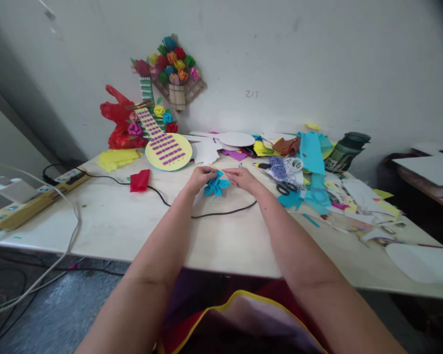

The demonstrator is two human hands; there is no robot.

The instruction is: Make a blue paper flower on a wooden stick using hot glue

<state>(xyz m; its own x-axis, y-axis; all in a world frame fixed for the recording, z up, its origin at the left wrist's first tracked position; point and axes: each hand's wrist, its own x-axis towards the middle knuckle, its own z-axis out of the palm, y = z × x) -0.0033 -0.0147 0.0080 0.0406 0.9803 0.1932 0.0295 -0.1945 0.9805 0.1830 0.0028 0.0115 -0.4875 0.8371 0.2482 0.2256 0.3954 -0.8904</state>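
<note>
Above the middle of the table, my left hand (201, 178) is closed with its fingertips pinching a petal edge of a blue paper flower (216, 186). My right hand (242, 178) is closed too, its fingertips on a thin pale stick (221, 170) that lies against the top of the flower. Part of the flower and the stick's ends are hidden by the fingers. A folded red paper piece (139, 181) lies to the left of my hands. Black-handled scissors (287, 188) rest to the right, beside blue paper scraps (291, 199).
A black cable (225, 213) crosses the table below my hands. A yellow power strip (40, 196) lies at the left edge. Behind stand a paper guitar (169, 152) and a flower decoration (177, 96). Paper scraps, yarn (277, 167) and a green bottle (347, 152) fill the right side.
</note>
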